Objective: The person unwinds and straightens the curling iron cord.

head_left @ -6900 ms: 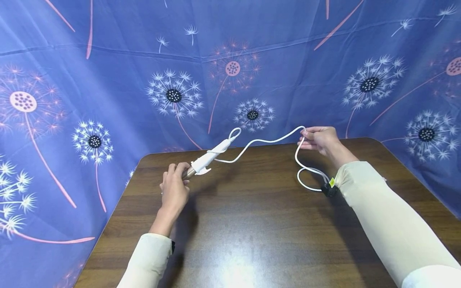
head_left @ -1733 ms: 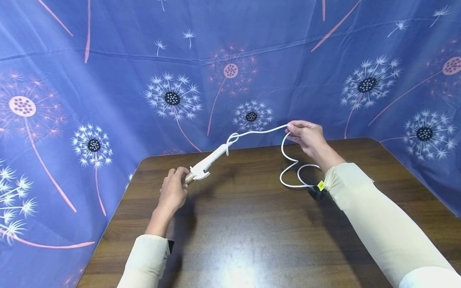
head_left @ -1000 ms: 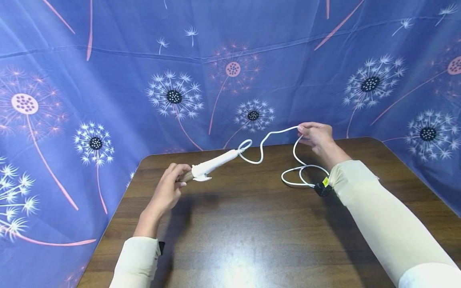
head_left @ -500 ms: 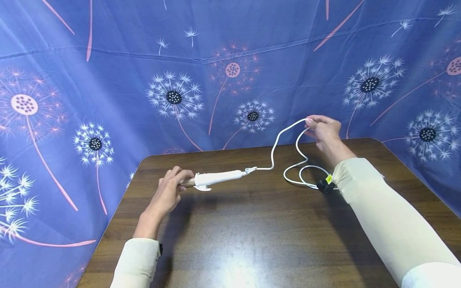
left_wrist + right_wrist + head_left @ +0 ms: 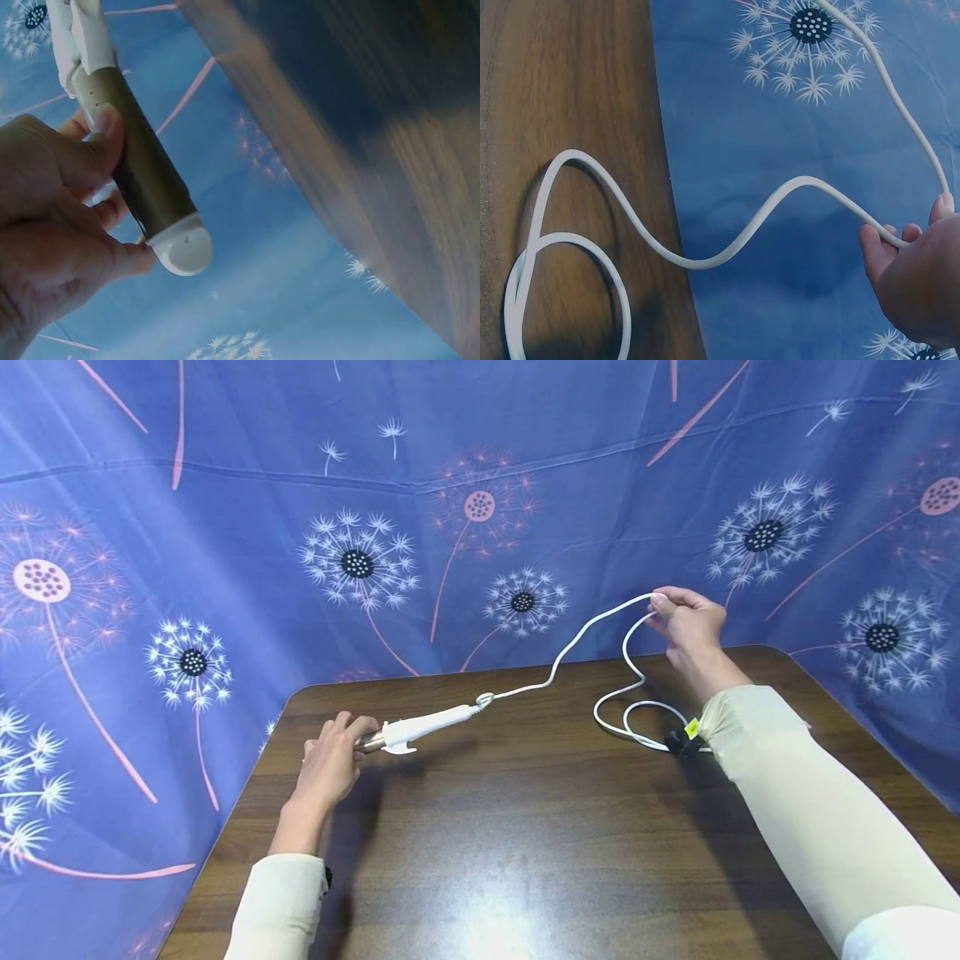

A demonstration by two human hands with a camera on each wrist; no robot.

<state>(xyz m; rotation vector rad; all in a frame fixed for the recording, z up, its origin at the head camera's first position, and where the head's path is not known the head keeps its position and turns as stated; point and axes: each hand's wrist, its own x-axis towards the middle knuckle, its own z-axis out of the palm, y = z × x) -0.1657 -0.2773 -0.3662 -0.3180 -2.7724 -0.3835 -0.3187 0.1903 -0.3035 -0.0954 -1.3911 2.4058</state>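
Note:
In the head view my left hand (image 5: 327, 768) holds a curling iron (image 5: 427, 725) by its barrel, the white handle pointing right. The left wrist view shows thumb and fingers around the gold-brown barrel (image 5: 154, 165), with the white tip (image 5: 184, 247) sticking out below. A white cord (image 5: 585, 631) runs from the handle's end, where a small loop (image 5: 485, 700) sits, up to my right hand (image 5: 692, 627). Thumb and fingertips pinch the cord there, above the table's back edge. From that grip the cord (image 5: 757, 217) drops in a wave to coils on the wood.
A brown wooden table (image 5: 480, 827) lies below both hands. Behind and beside it hangs a blue dandelion-print cloth (image 5: 420, 568). At the right cuff is a small black device (image 5: 682, 742) with a yellow tag, partly covering the coiled cord (image 5: 652, 703).
Cord that was wrapped around the handle is now off it, with only a small loop at the handle's end. My right hand has moved right and up, drawing the cord straighter; the left shifted left.

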